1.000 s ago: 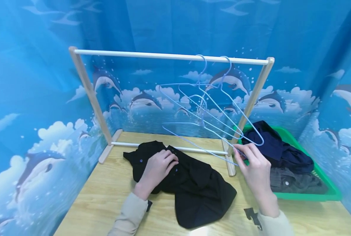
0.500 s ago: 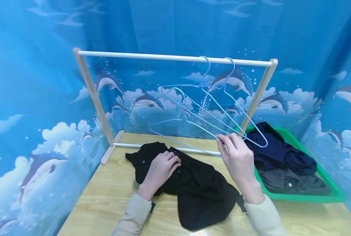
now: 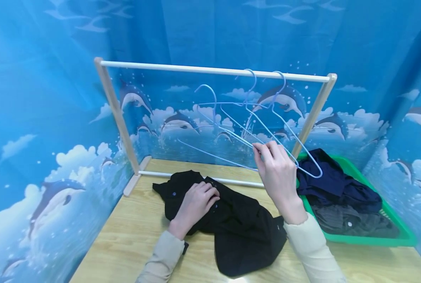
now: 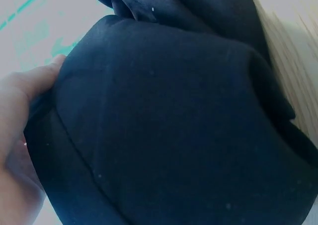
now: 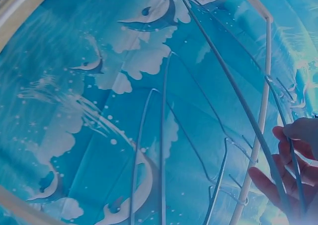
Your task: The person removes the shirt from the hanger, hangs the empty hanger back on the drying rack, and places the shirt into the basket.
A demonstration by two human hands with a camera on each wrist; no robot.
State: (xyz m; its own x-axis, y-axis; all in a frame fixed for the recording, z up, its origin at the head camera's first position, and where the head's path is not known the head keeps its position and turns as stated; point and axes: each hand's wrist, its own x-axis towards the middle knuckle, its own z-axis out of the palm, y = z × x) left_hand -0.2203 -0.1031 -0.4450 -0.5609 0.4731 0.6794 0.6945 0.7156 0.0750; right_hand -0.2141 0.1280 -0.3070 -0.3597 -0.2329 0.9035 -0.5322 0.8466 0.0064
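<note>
A black shirt [image 3: 242,224] with buttons lies rumpled on the table. My left hand [image 3: 197,200] grips it near its upper part; in the left wrist view the thumb [image 4: 39,81] lies along the edge of the black cloth, and the other fingers are mostly hidden. My right hand [image 3: 275,169] pinches a thin blue wire hanger [image 3: 215,104] by one shoulder, above the shirt. The hanger's hook is up, below the rail and apart from it. In the right wrist view, fingers [image 5: 293,135] close round the wire.
A rack with a white rail [image 3: 175,68] and wooden posts [image 3: 116,114] stands behind. Several thin wires of two more hangers [image 3: 284,84] hang from its right half. A green basket [image 3: 366,239] at right holds navy clothing [image 3: 327,177] and dark grey clothing [image 3: 359,222].
My right hand has moved left and up with the hanger, away from beside the basket; the hanger's hook has risen toward the rail. My left hand stays on the black shirt.
</note>
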